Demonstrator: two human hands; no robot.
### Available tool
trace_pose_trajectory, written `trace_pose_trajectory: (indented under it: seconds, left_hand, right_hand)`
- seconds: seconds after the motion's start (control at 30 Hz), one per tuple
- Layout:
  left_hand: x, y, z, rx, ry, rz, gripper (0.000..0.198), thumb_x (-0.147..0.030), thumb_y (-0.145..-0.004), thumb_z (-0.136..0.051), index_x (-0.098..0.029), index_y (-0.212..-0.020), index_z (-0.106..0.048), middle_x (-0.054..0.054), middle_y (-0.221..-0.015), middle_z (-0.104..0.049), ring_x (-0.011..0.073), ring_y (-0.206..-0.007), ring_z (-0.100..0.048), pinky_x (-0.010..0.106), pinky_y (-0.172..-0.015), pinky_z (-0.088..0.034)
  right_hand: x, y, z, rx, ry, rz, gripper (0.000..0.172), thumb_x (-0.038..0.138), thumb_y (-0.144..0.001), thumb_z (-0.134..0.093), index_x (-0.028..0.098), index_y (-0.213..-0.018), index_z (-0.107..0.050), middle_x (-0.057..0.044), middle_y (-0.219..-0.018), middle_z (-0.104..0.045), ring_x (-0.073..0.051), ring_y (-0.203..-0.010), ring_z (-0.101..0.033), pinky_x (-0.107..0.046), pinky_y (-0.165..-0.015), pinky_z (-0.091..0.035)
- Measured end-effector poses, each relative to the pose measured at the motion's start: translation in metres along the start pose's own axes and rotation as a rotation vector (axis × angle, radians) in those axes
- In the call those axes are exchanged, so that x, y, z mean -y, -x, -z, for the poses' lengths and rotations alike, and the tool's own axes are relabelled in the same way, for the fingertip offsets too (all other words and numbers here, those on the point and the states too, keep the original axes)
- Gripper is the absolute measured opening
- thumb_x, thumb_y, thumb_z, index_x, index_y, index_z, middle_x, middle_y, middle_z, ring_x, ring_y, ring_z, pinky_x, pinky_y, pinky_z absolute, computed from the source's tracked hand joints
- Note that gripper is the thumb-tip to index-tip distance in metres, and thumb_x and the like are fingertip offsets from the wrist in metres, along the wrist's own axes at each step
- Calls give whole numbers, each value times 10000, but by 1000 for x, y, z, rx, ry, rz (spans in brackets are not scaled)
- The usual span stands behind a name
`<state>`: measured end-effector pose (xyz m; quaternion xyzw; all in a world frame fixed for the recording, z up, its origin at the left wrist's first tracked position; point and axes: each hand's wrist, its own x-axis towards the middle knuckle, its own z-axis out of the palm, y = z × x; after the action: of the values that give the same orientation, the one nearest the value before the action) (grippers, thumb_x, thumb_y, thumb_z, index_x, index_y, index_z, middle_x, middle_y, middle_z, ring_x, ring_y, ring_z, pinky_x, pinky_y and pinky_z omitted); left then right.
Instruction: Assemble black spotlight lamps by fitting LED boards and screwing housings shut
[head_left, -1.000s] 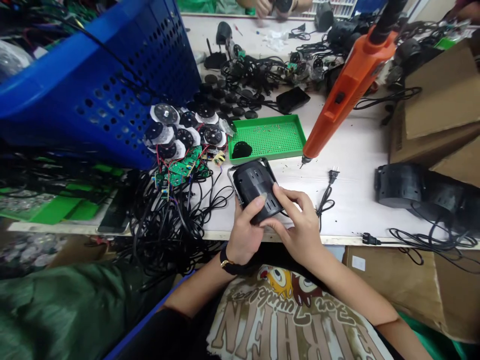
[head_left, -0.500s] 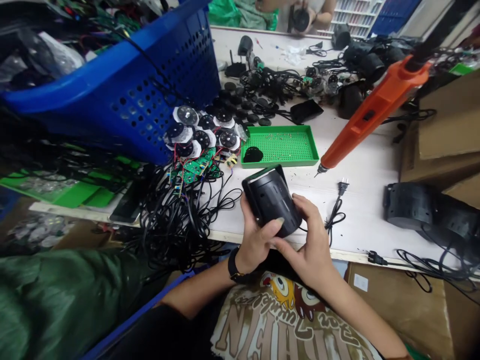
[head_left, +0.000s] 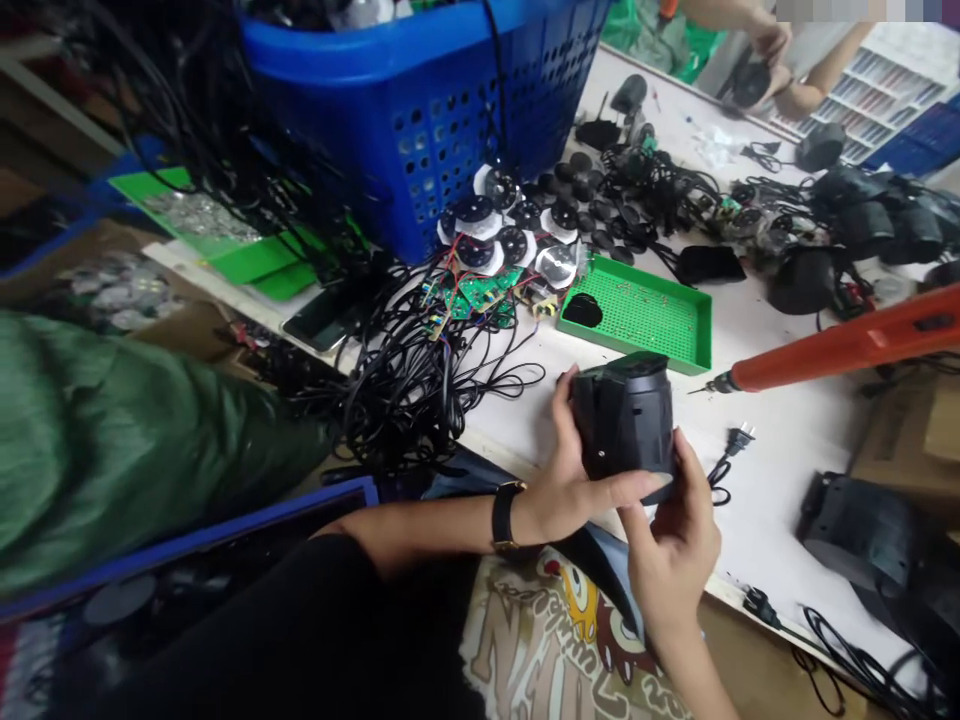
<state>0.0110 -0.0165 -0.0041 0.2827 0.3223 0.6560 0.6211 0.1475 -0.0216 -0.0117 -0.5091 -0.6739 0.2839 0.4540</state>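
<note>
Both of my hands hold a black round plastic housing [head_left: 626, 420] upright just above the white table's near edge [head_left: 757, 470]. My left hand [head_left: 566, 480], with a black watch on the wrist, wraps its left side and underside, thumb laid across the bottom. My right hand [head_left: 675, 535] cups it from below on the right, fingers closed against it. A black power cord with a plug [head_left: 731, 445] trails from the housing onto the table.
An orange electric screwdriver [head_left: 840, 345] hangs over the table at right. A green tray [head_left: 645, 315] lies behind the housing, with round discs, green circuit boards [head_left: 476, 290] and tangled black cables [head_left: 405, 380] to its left. A blue basket [head_left: 427, 100] stands behind. Another person's hands [head_left: 765, 60] work at the far side.
The housing was lifted off the table and turned upright between my hands. My view swung left, so the basket and tray shifted right in the picture.
</note>
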Motion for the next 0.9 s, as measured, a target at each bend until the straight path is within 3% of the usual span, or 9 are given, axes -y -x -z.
trace_pose_trajectory:
  seconds: [0.17,0.33,0.53,0.67,0.9]
  left_hand:
    - [-1,0,1,23,25,-12,1231,-301,-750,-873,-330,-1573,43,152,-1556,-445,345,-1421,-486,555,-1212,-385]
    - [-6,0,1,-47,35,21,1194,-288,-745,-881,-312,-1568,-17,150,-1516,-496,327,-1365,-542,529,-1192,-417]
    - [-13,-10,1,-277,99,122,967,-296,-695,-912,-313,-1466,-328,67,-1321,-640,275,-1188,-655,454,-1062,-529]
    - [-18,-20,-2,-293,186,149,793,-270,-683,-891,-278,-1346,-455,26,-1153,-698,252,-1110,-682,433,-1002,-552]
    - [-24,-25,-2,-260,179,174,601,-277,-719,-857,-210,-1248,-579,58,-1171,-701,257,-1138,-666,379,-955,-557]
  right_hand:
    - [-2,-3,-1,45,33,-15,722,322,-875,-755,287,-1542,-480,-120,-1577,-530,-313,-1411,-566,-544,-1197,-448]
    - [-4,-10,3,124,82,-7,712,347,-897,-730,276,-1554,-463,-137,-1565,-543,-324,-1397,-582,-570,-1166,-477]
    - [5,-22,5,294,201,140,933,399,-863,-778,268,-1637,-274,-165,-1586,-498,-340,-1440,-528,-582,-1152,-497]
    - [9,-25,1,240,244,229,834,308,-926,-710,320,-1635,-269,-142,-1506,-555,-304,-1387,-566,-572,-1126,-525]
    - [12,-30,6,177,208,282,626,221,-968,-653,362,-1546,-458,-109,-1418,-592,-262,-1309,-610,-501,-1113,-546]
